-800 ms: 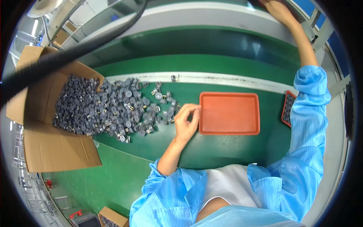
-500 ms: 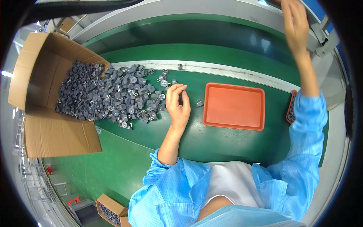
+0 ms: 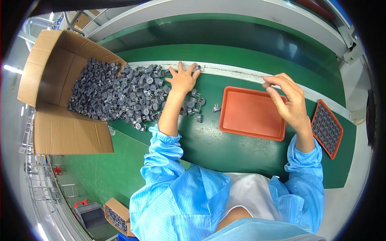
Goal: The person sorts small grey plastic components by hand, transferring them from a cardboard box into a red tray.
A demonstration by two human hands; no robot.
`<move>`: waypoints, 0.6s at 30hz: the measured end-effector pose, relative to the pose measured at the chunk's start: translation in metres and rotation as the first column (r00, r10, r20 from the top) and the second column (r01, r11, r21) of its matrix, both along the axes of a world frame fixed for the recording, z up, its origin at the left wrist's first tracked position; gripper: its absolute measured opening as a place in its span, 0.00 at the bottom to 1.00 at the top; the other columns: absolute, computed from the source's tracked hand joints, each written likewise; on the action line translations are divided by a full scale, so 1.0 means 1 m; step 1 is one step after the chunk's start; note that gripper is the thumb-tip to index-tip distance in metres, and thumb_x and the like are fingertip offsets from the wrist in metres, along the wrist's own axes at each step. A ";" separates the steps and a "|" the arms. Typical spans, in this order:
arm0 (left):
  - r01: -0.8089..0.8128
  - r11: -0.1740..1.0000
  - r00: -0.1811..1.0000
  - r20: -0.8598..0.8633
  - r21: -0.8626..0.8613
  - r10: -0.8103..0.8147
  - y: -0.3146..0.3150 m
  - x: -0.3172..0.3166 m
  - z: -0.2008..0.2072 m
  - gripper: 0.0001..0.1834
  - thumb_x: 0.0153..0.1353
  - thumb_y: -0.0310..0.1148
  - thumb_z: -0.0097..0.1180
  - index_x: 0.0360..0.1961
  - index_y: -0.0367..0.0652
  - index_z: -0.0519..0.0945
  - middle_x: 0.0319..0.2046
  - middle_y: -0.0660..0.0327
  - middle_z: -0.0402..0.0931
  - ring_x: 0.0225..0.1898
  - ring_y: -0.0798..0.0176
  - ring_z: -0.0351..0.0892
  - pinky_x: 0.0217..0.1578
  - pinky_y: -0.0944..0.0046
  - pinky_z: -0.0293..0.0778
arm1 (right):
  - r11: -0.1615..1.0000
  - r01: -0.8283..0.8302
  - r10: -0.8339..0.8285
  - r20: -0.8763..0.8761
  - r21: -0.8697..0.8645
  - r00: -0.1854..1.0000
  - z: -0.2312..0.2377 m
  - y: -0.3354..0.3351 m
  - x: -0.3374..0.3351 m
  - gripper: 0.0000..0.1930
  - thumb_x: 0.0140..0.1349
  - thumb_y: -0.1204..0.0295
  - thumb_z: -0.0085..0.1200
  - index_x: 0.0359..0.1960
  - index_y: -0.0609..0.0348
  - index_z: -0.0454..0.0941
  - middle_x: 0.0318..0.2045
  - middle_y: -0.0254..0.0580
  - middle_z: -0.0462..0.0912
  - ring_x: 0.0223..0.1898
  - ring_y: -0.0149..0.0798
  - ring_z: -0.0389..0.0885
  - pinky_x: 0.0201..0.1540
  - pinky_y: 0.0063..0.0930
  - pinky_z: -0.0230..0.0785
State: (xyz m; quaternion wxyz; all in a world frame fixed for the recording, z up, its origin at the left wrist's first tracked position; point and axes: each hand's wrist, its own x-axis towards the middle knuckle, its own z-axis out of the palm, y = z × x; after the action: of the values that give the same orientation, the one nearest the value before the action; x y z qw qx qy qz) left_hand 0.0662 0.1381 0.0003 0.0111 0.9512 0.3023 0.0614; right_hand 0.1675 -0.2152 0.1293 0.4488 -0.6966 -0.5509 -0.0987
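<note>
Looks like the gathering step — left hand (image 3: 183,80) spread flat, holding nothing, on the parts (image 3: 120,96) spilling from the box (image 3: 60,80), right hand (image 3: 289,100) pinched empty over the tray's (image 3: 251,116) far edge — next it needs closing on a few.

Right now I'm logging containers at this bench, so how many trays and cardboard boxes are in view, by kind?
Orange trays: 2, an empty one under the right hand and a filled one at the right.
Cardboard boxes: 2, the big open one and a small one on the floor.
Total: 4
</note>
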 end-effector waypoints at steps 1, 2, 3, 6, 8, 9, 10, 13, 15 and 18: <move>0.021 0.996 0.999 0.029 -0.092 -0.019 0.006 -0.002 -0.002 0.30 0.68 0.63 0.52 0.69 0.69 0.73 0.75 0.49 0.57 0.73 0.25 0.51 0.63 0.17 0.57 | 1.000 -0.018 0.018 -0.068 0.001 0.998 -0.001 -0.002 -0.001 0.13 0.60 0.83 0.61 0.48 0.65 0.82 0.35 0.46 0.84 0.38 0.45 0.84 0.43 0.35 0.75; 0.063 0.994 0.987 0.156 -0.090 -0.049 0.008 -0.006 -0.006 0.25 0.68 0.55 0.56 0.64 0.67 0.79 0.66 0.50 0.70 0.66 0.34 0.66 0.60 0.30 0.69 | 1.000 -0.024 0.025 -0.070 0.003 0.997 -0.002 -0.002 -0.002 0.13 0.60 0.83 0.61 0.48 0.65 0.82 0.35 0.46 0.84 0.38 0.45 0.84 0.43 0.35 0.75; 0.062 0.994 0.987 0.154 -0.088 -0.048 0.011 -0.007 -0.008 0.25 0.68 0.55 0.56 0.64 0.67 0.79 0.66 0.50 0.70 0.66 0.34 0.66 0.60 0.30 0.69 | 1.000 -0.027 0.026 -0.102 -0.008 0.994 -0.003 -0.001 -0.004 0.13 0.61 0.82 0.61 0.48 0.65 0.82 0.34 0.46 0.84 0.37 0.45 0.83 0.42 0.36 0.75; 0.242 0.957 0.919 0.355 -0.162 -0.173 0.014 -0.013 -0.011 0.20 0.61 0.41 0.62 0.55 0.62 0.85 0.45 0.58 0.81 0.54 0.51 0.78 0.52 0.47 0.75 | 0.995 -0.050 0.045 -0.066 -0.083 0.997 -0.006 0.002 -0.008 0.13 0.61 0.80 0.61 0.48 0.64 0.82 0.33 0.46 0.83 0.35 0.46 0.83 0.40 0.37 0.74; 0.313 0.928 0.910 0.343 -0.203 -0.232 -0.006 -0.014 -0.002 0.19 0.61 0.40 0.63 0.54 0.60 0.85 0.44 0.58 0.81 0.53 0.50 0.79 0.52 0.48 0.75 | 0.980 -0.081 0.082 0.002 -0.183 0.997 -0.013 0.003 -0.007 0.11 0.62 0.76 0.62 0.47 0.62 0.82 0.33 0.47 0.83 0.37 0.48 0.83 0.41 0.41 0.74; 0.359 0.904 0.903 0.333 -0.233 -0.272 -0.014 -0.022 0.004 0.18 0.60 0.39 0.63 0.53 0.59 0.85 0.44 0.58 0.82 0.53 0.49 0.79 0.52 0.49 0.75 | 0.980 -0.090 0.091 0.000 -0.178 0.996 -0.018 0.007 -0.009 0.11 0.62 0.76 0.62 0.47 0.62 0.82 0.33 0.47 0.83 0.37 0.48 0.83 0.41 0.41 0.74; 0.405 0.882 0.881 0.363 -0.242 -0.304 -0.020 -0.027 0.007 0.16 0.59 0.38 0.65 0.49 0.54 0.85 0.43 0.57 0.82 0.51 0.48 0.80 0.51 0.49 0.76 | 0.958 -0.142 0.163 0.069 -0.249 0.984 -0.021 0.009 -0.011 0.11 0.62 0.75 0.62 0.46 0.62 0.82 0.34 0.48 0.83 0.39 0.49 0.83 0.42 0.42 0.74; 0.523 0.797 0.843 0.323 -0.302 -0.431 -0.030 -0.049 0.017 0.12 0.61 0.37 0.63 0.45 0.49 0.84 0.42 0.57 0.82 0.51 0.47 0.80 0.51 0.47 0.75 | 0.886 -0.216 0.296 0.143 -0.410 0.944 -0.038 0.014 -0.025 0.12 0.61 0.70 0.64 0.44 0.61 0.81 0.38 0.49 0.83 0.44 0.52 0.84 0.45 0.45 0.76; 0.452 0.836 0.890 0.216 -0.309 -0.402 -0.052 -0.062 0.025 0.18 0.68 0.45 0.59 0.52 0.47 0.83 0.52 0.52 0.79 0.61 0.45 0.75 0.65 0.32 0.63 | 0.768 -0.281 0.359 0.023 -0.575 0.933 -0.049 0.015 -0.039 0.13 0.60 0.68 0.65 0.44 0.61 0.80 0.40 0.49 0.82 0.45 0.53 0.84 0.47 0.47 0.77; 0.411 0.905 0.898 0.216 -0.106 -0.383 -0.093 -0.086 0.020 0.29 0.68 0.52 0.58 0.66 0.51 0.74 0.67 0.46 0.66 0.72 0.36 0.60 0.67 0.18 0.48 | 0.672 -0.312 0.407 -0.017 -0.672 0.913 -0.069 0.015 -0.052 0.17 0.60 0.66 0.66 0.45 0.63 0.78 0.42 0.51 0.81 0.48 0.53 0.83 0.47 0.47 0.78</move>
State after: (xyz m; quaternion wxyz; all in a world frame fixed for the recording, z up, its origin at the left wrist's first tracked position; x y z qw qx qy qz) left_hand -0.0198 0.0451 0.0207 0.1232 0.9790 0.1029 0.1256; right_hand 0.1158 -0.2006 0.0604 0.1452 -0.6787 -0.7049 0.1464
